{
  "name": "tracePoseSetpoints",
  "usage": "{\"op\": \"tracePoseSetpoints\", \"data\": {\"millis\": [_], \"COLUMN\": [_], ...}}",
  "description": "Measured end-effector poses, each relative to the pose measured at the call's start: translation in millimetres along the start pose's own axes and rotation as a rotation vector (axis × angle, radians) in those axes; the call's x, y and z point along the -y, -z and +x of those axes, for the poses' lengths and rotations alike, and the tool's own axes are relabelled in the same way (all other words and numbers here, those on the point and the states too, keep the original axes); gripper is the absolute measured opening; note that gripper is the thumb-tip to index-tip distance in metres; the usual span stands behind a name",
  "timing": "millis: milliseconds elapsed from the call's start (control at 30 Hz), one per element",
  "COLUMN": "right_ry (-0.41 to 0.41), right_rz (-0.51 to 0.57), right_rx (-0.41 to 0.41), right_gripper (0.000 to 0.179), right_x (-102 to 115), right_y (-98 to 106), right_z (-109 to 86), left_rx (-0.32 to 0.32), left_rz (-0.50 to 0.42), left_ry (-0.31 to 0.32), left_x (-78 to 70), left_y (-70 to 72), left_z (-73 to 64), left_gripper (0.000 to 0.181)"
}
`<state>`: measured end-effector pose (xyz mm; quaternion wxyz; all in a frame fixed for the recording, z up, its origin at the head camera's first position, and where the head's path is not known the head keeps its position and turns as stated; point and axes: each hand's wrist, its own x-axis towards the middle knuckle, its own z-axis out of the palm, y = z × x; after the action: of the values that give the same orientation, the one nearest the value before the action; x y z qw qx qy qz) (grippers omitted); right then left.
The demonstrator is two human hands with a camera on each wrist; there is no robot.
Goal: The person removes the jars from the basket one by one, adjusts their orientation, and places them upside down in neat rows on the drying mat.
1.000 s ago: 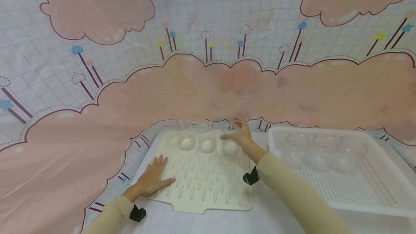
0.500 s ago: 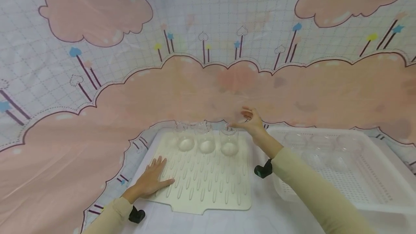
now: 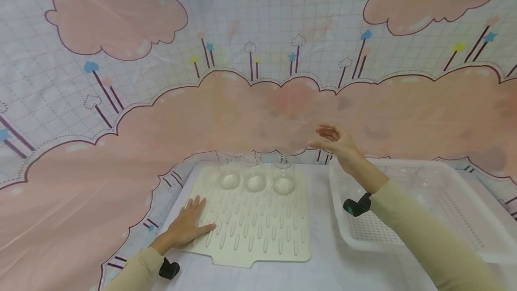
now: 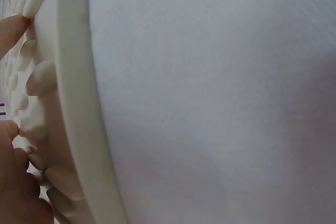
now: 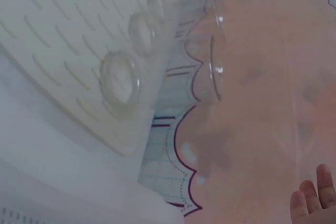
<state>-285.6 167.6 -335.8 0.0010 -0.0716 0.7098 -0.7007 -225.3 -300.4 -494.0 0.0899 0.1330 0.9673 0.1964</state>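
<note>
Clock positions refer to the head view, with the dial centred on the mat.

Mat: a cream, ridged drying mat (image 3: 242,232) lies flat on the white-covered bench (image 3: 331,259). Its tab points to between 6 and 7 o'clock.

Left hand: the left hand (image 3: 186,227) rests palm down at the mat's edge, at about 9 o'clock. Its grip is spread, with the thumb extended toward 3 o'clock. In the left wrist view, the fingers (image 4: 13,182) are among the raised ridges (image 4: 42,78).

Cups: three clear cups stand on end in a row along the far edge of the mat: left cup (image 3: 229,179) at 11 o'clock, middle cup (image 3: 256,181) at 12 o'clock, right cup (image 3: 284,183) at 1 o'clock. Which end faces up cannot be told.

Right hand: the right hand (image 3: 339,144) is raised at about 2 o'clock, apart from the cups. Its grip is spread: thumb and fingers are apart, fingers lightly bent.

Basket: a white perforated basket (image 3: 363,242) sits at 3 o'clock, beside the mat. The right sleeve (image 3: 432,237) crosses over it. At least two clear vessels (image 3: 430,178) are in its far part, partly hidden.

Backdrop: a cloud-printed cloth (image 3: 226,111) spans 10 to 2 o'clock.
</note>
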Motion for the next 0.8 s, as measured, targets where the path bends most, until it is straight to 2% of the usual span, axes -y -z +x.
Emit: {"op": "tracePoseSetpoints", "data": {"millis": [133,367,533,667,800], "right_ry": [0.000,-0.009,0.028,0.039,0.030], "right_rz": [-0.039,-0.091,-0.181,-0.156,-0.187], "right_rx": [0.026,0.050,0.056,0.055,0.019], "right_gripper": [0.065,0.041,0.038,0.037,0.039], "right_x": [8,18,22,25,22], "right_y": [21,67,99,119,139], "right_z": [-6.6,-17.3,-24.4,-30.2,-35.5], "left_rx": [-0.006,-0.016,-0.024,-0.024,-0.023], "left_rz": [-0.007,-0.002,-0.016,-0.018,-0.014], "left_ry": [-0.003,-0.014,-0.029,-0.028,-0.023], "left_x": [2.6,8.8,5.3,2.7,2.4], "left_y": [-3.3,-9.8,-7.8,-5.7,-5.2], "left_z": [0.9,3.3,2.0,0.7,0.3], "left_gripper": [0.105,0.106,0.104,0.104,0.105]}}
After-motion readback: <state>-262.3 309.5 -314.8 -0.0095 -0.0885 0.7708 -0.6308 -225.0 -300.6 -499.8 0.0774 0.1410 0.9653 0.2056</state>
